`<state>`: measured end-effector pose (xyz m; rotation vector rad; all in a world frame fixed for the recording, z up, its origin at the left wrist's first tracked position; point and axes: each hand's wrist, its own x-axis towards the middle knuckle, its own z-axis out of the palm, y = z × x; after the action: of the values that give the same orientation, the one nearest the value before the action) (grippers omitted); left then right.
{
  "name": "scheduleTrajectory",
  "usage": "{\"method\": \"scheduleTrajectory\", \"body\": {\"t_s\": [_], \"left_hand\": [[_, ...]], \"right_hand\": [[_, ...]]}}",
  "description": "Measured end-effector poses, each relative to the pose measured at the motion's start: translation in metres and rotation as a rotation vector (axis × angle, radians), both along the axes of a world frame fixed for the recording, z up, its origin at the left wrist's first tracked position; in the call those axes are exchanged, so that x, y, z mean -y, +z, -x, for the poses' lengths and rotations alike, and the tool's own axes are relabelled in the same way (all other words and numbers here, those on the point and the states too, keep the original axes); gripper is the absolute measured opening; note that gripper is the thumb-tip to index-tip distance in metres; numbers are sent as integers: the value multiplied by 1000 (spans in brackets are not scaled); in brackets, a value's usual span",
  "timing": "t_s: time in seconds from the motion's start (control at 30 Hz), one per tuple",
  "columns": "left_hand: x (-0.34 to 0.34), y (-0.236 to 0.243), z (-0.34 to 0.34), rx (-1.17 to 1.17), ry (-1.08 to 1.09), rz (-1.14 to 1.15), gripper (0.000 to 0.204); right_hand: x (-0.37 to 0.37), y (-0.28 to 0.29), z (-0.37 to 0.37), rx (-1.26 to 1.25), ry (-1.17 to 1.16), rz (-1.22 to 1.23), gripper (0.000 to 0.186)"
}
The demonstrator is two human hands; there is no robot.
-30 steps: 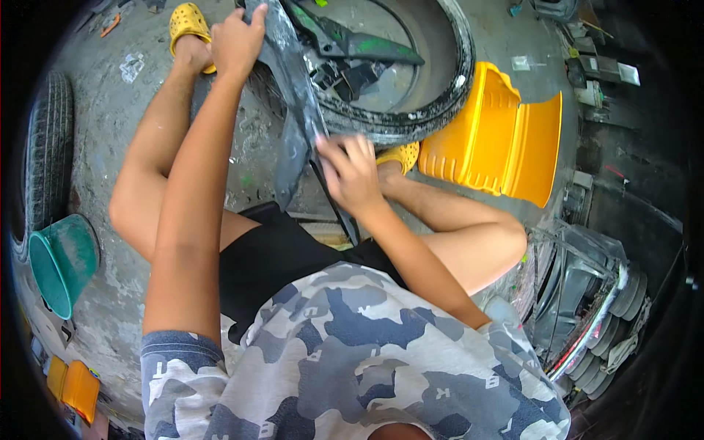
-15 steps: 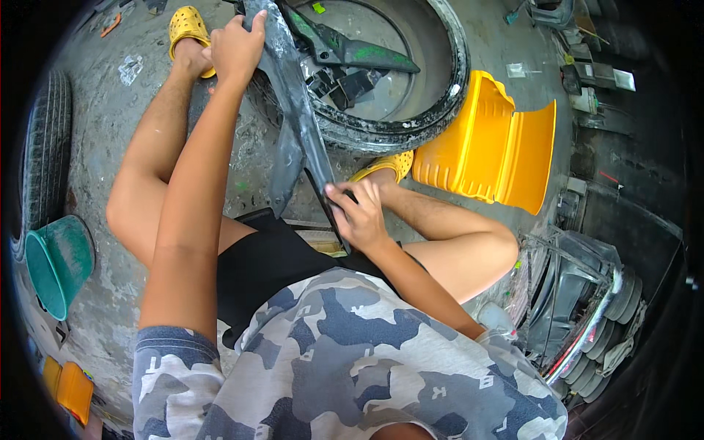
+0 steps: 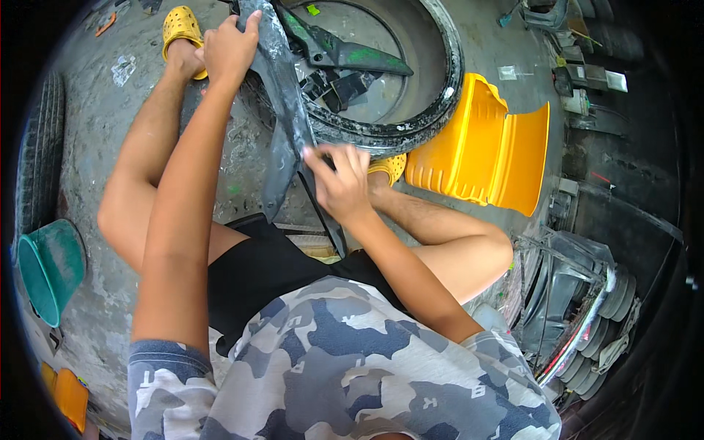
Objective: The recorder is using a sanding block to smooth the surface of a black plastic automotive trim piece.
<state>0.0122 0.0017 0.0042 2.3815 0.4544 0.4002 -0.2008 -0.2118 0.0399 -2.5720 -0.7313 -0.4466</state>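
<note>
A long, dark grey plastic panel (image 3: 287,95) with whitish smears slants from the tyre's rim down to my lap. Near its upper end my left hand (image 3: 229,50) is closed around its left edge, thumb on top. A pointed branch of the panel (image 3: 274,176) hangs down at its left side, and a thin black lower end (image 3: 330,227) reaches my shorts. My right hand (image 3: 342,182) is on the panel's middle stretch, fingers bent and pressed to its right edge. A dark bit shows under those fingers, but I cannot make out what it is.
A large tyre (image 3: 411,130) lies flat ahead, with a green-smeared black plastic piece (image 3: 359,56) and dark scraps inside it. A cut yellow plastic container (image 3: 458,158) is right of it. A green bucket (image 3: 50,271) and another tyre (image 3: 40,154) are at left; piled parts (image 3: 572,301) at right.
My right hand has slid up along the panel, away from my lap. My left hand keeps its hold near the top. The whole view has shifted slightly.
</note>
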Motion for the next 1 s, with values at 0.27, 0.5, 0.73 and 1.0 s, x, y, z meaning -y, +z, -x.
{"method": "scheduleTrajectory", "body": {"t_s": [0.27,0.5,0.73,1.0], "left_hand": [[-2,-6,1,11,20,-3,66],[0,-3,3,-34,-33,17,65],[9,4,8,107,32,7,49],[8,12,14,-12,31,71,50]], "right_hand": [[19,-12,40,-45,22,-46,48],[-7,-7,-14,-40,13,-128,49],[10,-5,13,-53,50,-100,46],[0,-7,44,-97,33,-120,50]]}}
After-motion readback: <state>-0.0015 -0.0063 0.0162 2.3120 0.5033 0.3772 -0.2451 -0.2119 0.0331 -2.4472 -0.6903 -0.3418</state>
